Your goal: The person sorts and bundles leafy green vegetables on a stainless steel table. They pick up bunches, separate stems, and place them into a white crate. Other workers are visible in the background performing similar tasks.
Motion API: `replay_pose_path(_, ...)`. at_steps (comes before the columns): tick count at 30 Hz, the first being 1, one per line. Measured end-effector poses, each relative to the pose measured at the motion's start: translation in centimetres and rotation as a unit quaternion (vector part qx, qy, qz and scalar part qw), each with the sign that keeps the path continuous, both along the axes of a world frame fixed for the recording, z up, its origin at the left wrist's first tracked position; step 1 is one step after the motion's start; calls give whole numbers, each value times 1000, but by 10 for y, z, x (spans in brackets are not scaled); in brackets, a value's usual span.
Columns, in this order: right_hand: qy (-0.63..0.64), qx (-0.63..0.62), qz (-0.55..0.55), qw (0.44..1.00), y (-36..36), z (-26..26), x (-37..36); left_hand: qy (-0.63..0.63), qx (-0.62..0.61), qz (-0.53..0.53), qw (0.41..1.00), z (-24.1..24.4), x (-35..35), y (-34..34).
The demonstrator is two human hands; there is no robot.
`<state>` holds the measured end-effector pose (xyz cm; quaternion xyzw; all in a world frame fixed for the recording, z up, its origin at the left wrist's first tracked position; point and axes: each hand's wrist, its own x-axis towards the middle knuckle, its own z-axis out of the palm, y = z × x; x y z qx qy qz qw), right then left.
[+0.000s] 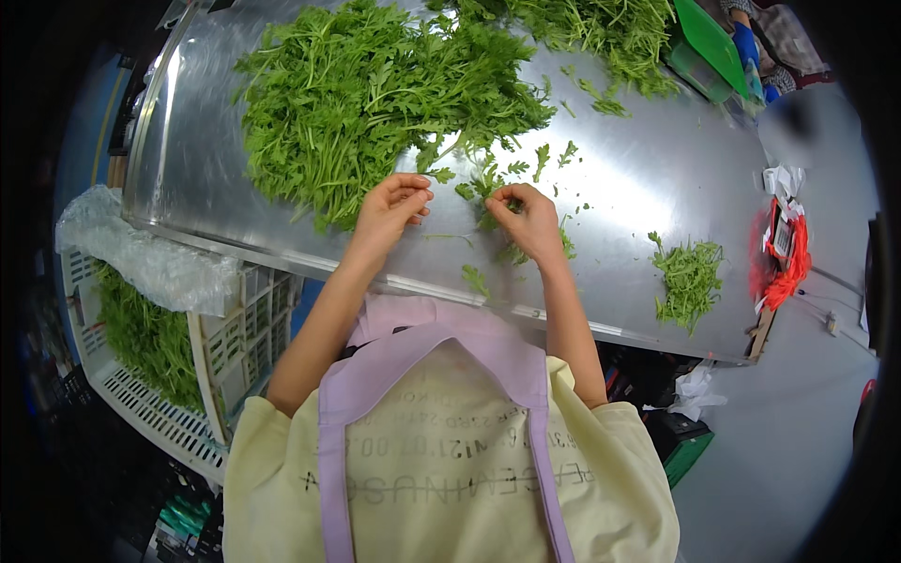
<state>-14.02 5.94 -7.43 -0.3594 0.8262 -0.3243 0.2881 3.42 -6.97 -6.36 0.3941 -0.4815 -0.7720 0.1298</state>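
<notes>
My left hand (395, 210) hovers over the metal table with fingers loosely curled. A small lobed leaf (441, 174) shows just beyond its fingertips; whether the hand holds it is unclear. Thumb and forefinger of my right hand (529, 219) are pinched together on a sprig of leafy greens (487, 181), partly hidden by the hand. A large heap of the greens (380, 98), which look like chrysanthemum greens, lies beyond my left hand. Torn leaves (541, 162) are scattered around my right hand. A single leaf (476, 279) rests near the table's front edge.
The stainless steel table (619, 183) carries a second heap of greens (598, 32) and a small pile (690, 285). A green plastic basket (711, 49) stands near another person's blue-gloved hand (745, 46). Red netting (790, 260) hangs at the right end. A white crate (151, 401) holds greens.
</notes>
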Motion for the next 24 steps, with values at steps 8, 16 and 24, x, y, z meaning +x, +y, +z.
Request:
replay_pose_path(8, -178, -49, 54, 981, 9, 13, 20, -15, 15, -51, 998, -3, -34, 16)
replay_pose_path(16, 167, -183, -2, 969, 3, 33, 36, -30, 49, 61, 996, -6, -36, 15)
replay_pose_path(24, 322, -196, 73, 923, -3, 33, 47, -12, 42, 57, 997, -9, -35, 19)
